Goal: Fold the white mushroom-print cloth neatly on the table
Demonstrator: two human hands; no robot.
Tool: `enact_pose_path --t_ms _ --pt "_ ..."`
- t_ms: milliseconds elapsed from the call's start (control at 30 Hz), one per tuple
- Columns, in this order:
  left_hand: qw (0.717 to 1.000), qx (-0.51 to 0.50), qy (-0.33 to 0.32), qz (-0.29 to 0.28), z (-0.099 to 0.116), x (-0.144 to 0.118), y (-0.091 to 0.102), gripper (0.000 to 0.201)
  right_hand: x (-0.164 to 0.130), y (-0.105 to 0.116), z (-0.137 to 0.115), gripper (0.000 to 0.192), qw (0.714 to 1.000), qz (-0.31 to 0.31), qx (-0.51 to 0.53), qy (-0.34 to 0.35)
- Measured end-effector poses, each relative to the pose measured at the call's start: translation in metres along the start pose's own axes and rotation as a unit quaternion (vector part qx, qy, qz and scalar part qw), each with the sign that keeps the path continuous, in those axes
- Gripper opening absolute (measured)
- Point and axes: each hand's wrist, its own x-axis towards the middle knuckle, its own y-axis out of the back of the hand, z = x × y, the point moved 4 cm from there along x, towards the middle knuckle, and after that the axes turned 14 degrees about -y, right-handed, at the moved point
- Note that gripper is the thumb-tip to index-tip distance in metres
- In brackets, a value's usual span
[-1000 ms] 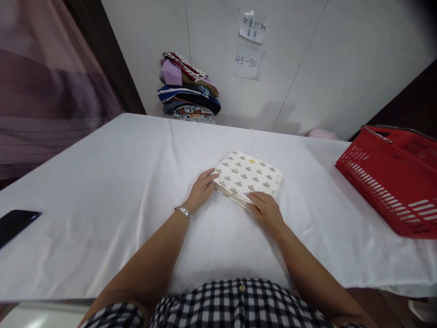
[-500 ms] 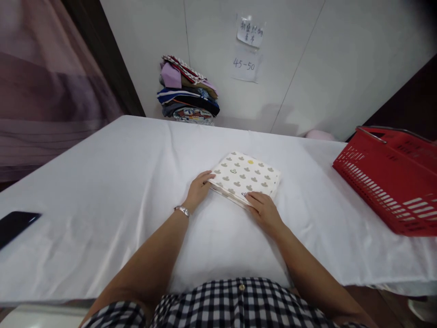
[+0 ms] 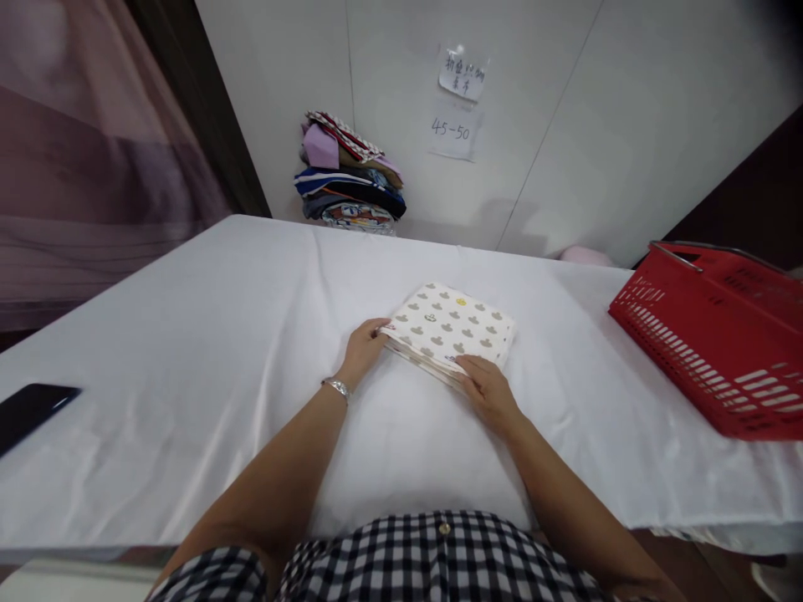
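- Your left hand point(image 3: 365, 347) touches the near-left corner of the folded white fabric with grey printed motifs point(image 3: 452, 322); your right hand point(image 3: 493, 393) lies over its near edge. I cannot tell whether either grip is clamped on the layers.
- That fabric lies between your 2 hands on the worktop point(image 3: 188, 334). Uneven pulling could skew its layers.
- Dragging it could bunch the creased white cloth cover point(image 3: 414, 451) underneath.
- To your right stands a red perforated plastic basket point(image 3: 715, 334); at far left, a flat black phone-like object point(image 3: 34, 411).
- Against the pale panelled wall point(image 3: 401, 67): a stack of multicoloured folded textiles point(image 3: 355, 180) and 2 handwritten paper notes point(image 3: 462, 75).
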Motion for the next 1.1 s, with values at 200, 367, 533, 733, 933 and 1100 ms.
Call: enact_pose_path --t_ms 200,367,533,733,933,1100 --pt "0.998 0.058 -0.033 0.000 0.003 -0.001 0.001 0.027 0.003 0.000 -0.006 0.028 1.000 0.010 0.013 0.013" --pt "0.993 0.118 -0.015 0.010 0.010 -0.003 0.004 0.017 0.003 -0.001 -0.003 0.028 1.000 0.017 0.015 0.002" --pt "0.970 0.236 0.052 0.014 0.017 -0.007 0.011 0.020 0.000 -0.002 0.000 0.028 0.999 0.028 0.020 0.004" --pt "0.975 0.218 0.052 -0.001 0.022 -0.010 0.008 0.017 -0.001 -0.001 0.000 0.031 1.000 0.005 0.019 0.024" --pt "0.970 0.240 0.048 0.007 0.024 -0.009 0.008 0.015 -0.001 0.000 -0.003 0.033 1.000 0.006 0.001 0.025" --pt "0.966 0.254 0.054 -0.011 0.021 -0.007 0.007 0.013 -0.002 -0.001 -0.004 0.036 0.999 0.001 -0.018 0.040"
